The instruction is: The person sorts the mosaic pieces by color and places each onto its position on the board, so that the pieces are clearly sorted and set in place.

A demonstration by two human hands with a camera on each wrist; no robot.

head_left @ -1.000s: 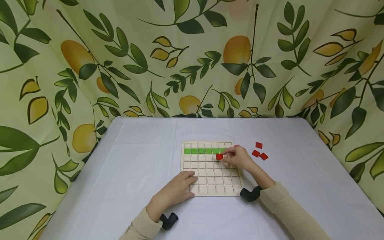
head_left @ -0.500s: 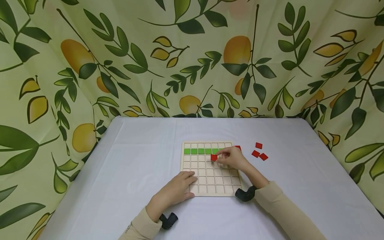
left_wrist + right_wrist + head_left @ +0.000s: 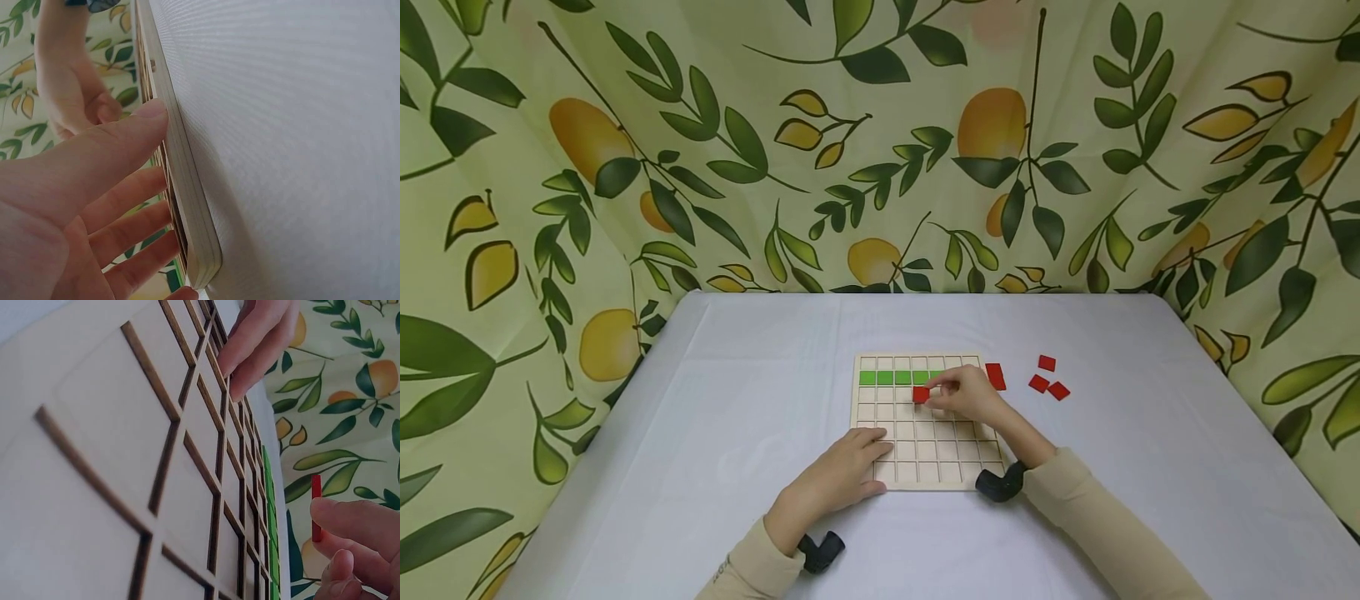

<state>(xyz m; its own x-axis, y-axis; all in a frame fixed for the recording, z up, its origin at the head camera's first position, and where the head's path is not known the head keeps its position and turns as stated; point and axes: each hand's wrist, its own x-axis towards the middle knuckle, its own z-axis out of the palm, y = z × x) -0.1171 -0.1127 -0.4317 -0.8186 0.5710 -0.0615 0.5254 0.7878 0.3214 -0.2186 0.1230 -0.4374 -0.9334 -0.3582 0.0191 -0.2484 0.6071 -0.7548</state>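
Note:
My right hand pinches a small red square tile between thumb and fingertips, over the upper middle of a wooden grid board. In the right wrist view that tile shows edge-on, thin and apart from the board's surface. A row of green tiles fills the board's second row from the back; its right end is hidden behind my right hand. My left hand rests at the board's front left, fingers stretched over the grid. In the left wrist view, the thumb lies against the board's side edge.
Red tiles lie close together just off the board's right edge. Farther right are three loose red tiles on the white tablecloth. Behind the table hangs a leaf-and-fruit patterned curtain. Each wrist wears a black device.
My right hand has moved left across the board with the red tile, uncovering the red tiles at the board's right edge. The left hand has stayed in place.

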